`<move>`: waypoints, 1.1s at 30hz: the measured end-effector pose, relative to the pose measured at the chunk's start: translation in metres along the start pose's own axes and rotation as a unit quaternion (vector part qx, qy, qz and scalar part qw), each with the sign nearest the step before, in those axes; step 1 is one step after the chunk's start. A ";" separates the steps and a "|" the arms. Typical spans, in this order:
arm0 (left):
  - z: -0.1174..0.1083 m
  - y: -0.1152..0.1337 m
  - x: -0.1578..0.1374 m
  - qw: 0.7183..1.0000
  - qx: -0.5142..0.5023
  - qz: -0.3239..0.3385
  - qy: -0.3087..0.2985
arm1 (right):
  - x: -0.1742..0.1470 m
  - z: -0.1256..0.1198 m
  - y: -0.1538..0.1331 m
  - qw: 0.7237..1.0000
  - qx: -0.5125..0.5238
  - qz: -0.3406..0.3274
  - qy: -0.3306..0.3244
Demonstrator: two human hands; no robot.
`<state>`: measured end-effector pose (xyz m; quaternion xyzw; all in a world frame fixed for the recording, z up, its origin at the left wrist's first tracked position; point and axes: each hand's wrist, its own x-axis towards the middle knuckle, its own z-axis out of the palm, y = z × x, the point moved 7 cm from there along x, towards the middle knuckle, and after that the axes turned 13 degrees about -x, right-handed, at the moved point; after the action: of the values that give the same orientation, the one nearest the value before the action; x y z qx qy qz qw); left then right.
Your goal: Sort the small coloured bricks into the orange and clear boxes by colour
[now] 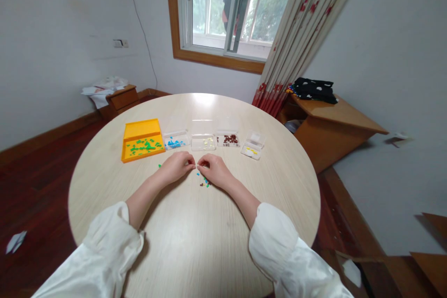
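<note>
In the head view, the left hand (179, 166) and right hand (213, 167) nearly meet above the middle of the table (195, 242). On each, thumb and forefinger come together; whether they grip anything is too small to tell. Loose pieces (206, 181) lie just nearside of the right fingertips, and a green piece (159, 165) beside the left hand. The yellow box (143, 127) and clear boxes (196, 144) stand open toward the table's far edge. Such fine fingerwork probably goes best with wrists braced, a light pinch, and the loose pieces left undisturbed.
</note>
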<state>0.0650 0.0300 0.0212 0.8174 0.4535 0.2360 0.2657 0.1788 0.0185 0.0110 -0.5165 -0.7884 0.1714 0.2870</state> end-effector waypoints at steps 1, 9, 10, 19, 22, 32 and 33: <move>-0.002 0.001 0.000 1.000 -0.002 0.001 0.005 | 0.001 -0.001 0.002 1.000 0.020 0.014 0.007; -0.007 -0.001 0.000 0.998 -0.039 -0.005 0.042 | 0.006 -0.015 0.031 0.973 0.168 0.138 0.075; -0.008 -0.002 0.000 0.998 -0.040 -0.004 0.046 | 0.006 -0.016 0.034 0.969 0.185 0.145 0.080; -0.012 -0.001 0.001 0.995 -0.039 0.042 0.086 | 0.010 -0.014 0.039 0.944 0.285 0.140 0.090; -0.012 -0.001 0.001 0.994 -0.043 0.050 0.091 | 0.011 -0.011 0.038 0.946 0.286 0.132 0.070; -0.008 0.003 0.001 0.994 -0.049 0.064 0.073 | 0.012 -0.005 0.041 0.963 0.244 0.111 0.019; -0.008 0.003 0.001 0.994 -0.052 0.063 0.075 | 0.013 -0.007 0.043 0.961 0.247 0.121 0.037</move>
<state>0.0617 0.0317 0.0293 0.8094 0.4073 0.3357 0.2575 0.2100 0.0476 -0.0042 -0.5267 -0.6423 0.3752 0.4114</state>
